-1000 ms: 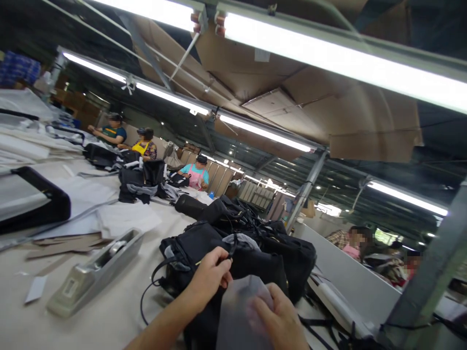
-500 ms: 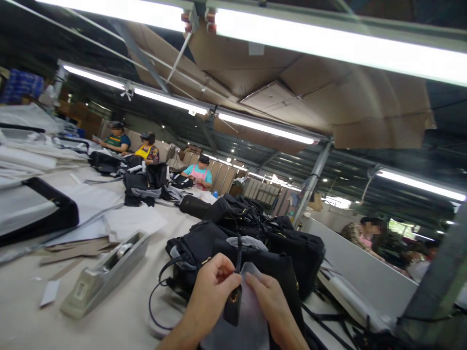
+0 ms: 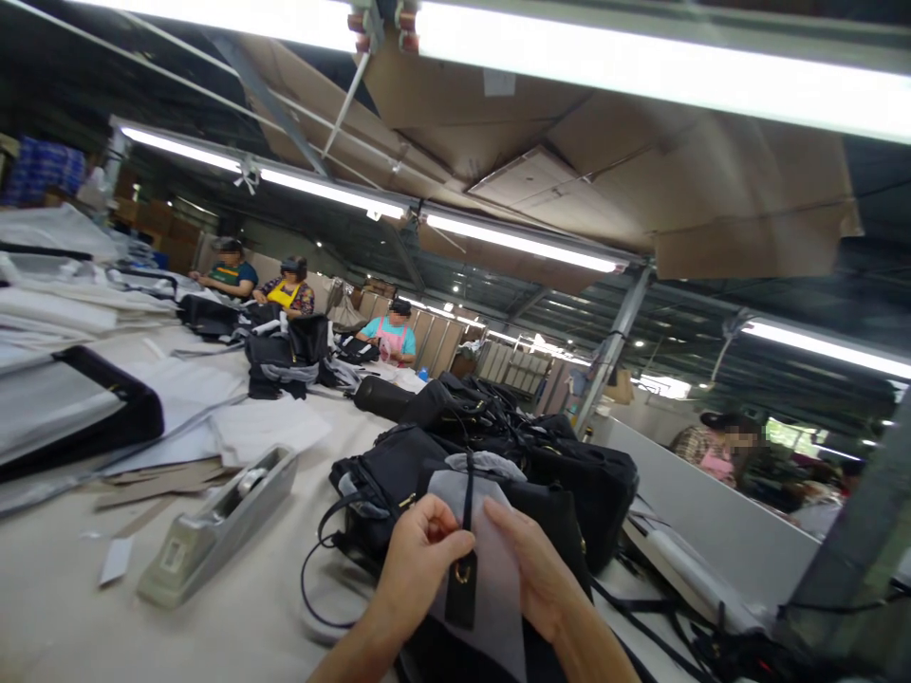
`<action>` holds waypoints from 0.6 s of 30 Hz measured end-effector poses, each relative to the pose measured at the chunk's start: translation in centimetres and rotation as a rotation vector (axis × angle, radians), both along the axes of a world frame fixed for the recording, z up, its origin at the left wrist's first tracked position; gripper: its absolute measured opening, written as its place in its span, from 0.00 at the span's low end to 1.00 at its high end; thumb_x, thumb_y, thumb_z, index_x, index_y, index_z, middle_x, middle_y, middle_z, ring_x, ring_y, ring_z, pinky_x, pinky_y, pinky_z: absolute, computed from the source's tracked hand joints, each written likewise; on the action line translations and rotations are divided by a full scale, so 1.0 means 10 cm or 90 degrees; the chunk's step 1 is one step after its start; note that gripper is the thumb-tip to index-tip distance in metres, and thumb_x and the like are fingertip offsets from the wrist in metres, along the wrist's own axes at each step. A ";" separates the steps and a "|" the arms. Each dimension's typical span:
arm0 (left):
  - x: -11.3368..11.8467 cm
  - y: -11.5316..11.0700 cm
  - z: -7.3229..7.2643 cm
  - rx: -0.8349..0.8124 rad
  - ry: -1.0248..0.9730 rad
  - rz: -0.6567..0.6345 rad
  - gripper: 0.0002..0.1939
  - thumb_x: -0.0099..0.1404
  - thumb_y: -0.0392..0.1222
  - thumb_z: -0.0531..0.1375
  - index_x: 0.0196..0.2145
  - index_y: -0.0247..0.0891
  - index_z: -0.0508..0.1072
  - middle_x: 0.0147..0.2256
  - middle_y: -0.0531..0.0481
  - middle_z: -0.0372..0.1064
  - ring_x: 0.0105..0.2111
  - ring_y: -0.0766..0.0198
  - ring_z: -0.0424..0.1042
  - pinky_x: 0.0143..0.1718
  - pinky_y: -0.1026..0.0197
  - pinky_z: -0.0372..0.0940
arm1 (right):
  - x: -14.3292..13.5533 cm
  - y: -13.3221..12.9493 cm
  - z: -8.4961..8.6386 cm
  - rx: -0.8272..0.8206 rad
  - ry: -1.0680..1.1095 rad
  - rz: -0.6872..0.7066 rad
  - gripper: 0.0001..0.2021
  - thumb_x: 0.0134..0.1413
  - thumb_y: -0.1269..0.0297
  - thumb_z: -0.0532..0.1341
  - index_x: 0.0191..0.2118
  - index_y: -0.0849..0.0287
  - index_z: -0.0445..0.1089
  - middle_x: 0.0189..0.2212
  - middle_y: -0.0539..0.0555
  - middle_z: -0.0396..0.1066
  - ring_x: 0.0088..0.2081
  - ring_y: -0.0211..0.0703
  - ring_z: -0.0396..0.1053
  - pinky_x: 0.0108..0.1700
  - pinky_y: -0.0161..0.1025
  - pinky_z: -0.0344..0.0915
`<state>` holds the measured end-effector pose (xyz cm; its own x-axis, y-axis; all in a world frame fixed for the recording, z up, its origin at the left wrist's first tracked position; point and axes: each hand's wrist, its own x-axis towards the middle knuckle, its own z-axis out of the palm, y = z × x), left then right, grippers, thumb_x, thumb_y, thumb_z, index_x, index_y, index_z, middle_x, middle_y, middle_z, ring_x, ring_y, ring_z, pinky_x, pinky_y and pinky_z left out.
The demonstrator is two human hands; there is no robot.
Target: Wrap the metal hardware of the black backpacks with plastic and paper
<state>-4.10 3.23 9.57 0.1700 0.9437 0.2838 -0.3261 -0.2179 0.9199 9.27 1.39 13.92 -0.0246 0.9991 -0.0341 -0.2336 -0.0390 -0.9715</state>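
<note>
My left hand pinches a black strap at the top of a flat black tag with a gold-coloured ring. Behind the tag lies a thin grey sheet, its upper end reaching up beneath the strap. My right hand holds the sheet by its right edge, thumb on top; its other fingers are partly hidden. Both hands are over a black bag with a grey-wrapped handle.
More black bags are heaped just beyond. A grey tape dispenser stands on the table at left, near white sheets and cardboard strips. A white partition runs along the right. Several co-workers sit farther off.
The grey sheet has moved up and spread flatter behind the strap and tag. My right hand's fingers have straightened along its edge. My left hand keeps its pinch.
</note>
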 end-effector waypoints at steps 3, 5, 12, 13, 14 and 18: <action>0.05 0.02 -0.06 -0.004 0.006 -0.001 0.11 0.51 0.42 0.62 0.24 0.41 0.60 0.17 0.60 0.57 0.17 0.69 0.57 0.16 0.67 0.51 | -0.03 0.01 -0.02 0.017 -0.019 0.003 0.20 0.39 0.53 0.73 0.35 0.64 0.76 0.27 0.55 0.78 0.26 0.44 0.73 0.31 0.38 0.68; 0.05 0.01 -0.08 0.018 0.030 0.027 0.10 0.51 0.40 0.61 0.24 0.41 0.60 0.18 0.60 0.56 0.18 0.69 0.58 0.19 0.67 0.52 | -0.05 0.02 -0.01 0.030 -0.056 -0.022 0.20 0.36 0.56 0.74 0.35 0.64 0.76 0.25 0.53 0.77 0.25 0.43 0.73 0.30 0.37 0.67; -0.21 0.06 -0.13 0.076 0.070 0.190 0.11 0.58 0.48 0.62 0.35 0.40 0.70 0.28 0.53 0.68 0.31 0.62 0.67 0.34 0.62 0.61 | -0.07 0.01 0.06 0.046 -0.044 -0.049 0.16 0.34 0.61 0.75 0.32 0.63 0.77 0.23 0.51 0.77 0.24 0.41 0.72 0.30 0.36 0.68; -0.24 0.10 -0.15 0.033 0.020 0.134 0.14 0.59 0.51 0.61 0.36 0.39 0.71 0.30 0.51 0.70 0.33 0.60 0.69 0.35 0.61 0.62 | -0.07 0.01 0.06 0.042 -0.041 -0.043 0.17 0.34 0.61 0.74 0.33 0.63 0.77 0.24 0.52 0.77 0.25 0.42 0.72 0.31 0.37 0.69; -0.26 0.15 -0.17 -0.021 -0.035 0.042 0.16 0.58 0.52 0.61 0.37 0.38 0.72 0.32 0.49 0.72 0.33 0.59 0.70 0.36 0.61 0.63 | -0.07 0.01 0.05 0.040 -0.041 -0.037 0.18 0.35 0.60 0.74 0.35 0.63 0.77 0.25 0.52 0.78 0.26 0.43 0.73 0.32 0.38 0.70; -0.23 0.23 -0.26 -0.200 -0.174 -0.308 0.17 0.51 0.43 0.69 0.37 0.33 0.76 0.33 0.45 0.75 0.32 0.60 0.74 0.37 0.60 0.67 | -0.07 0.04 0.01 0.039 -0.053 -0.029 0.20 0.37 0.60 0.74 0.38 0.64 0.78 0.29 0.55 0.79 0.30 0.46 0.76 0.37 0.40 0.71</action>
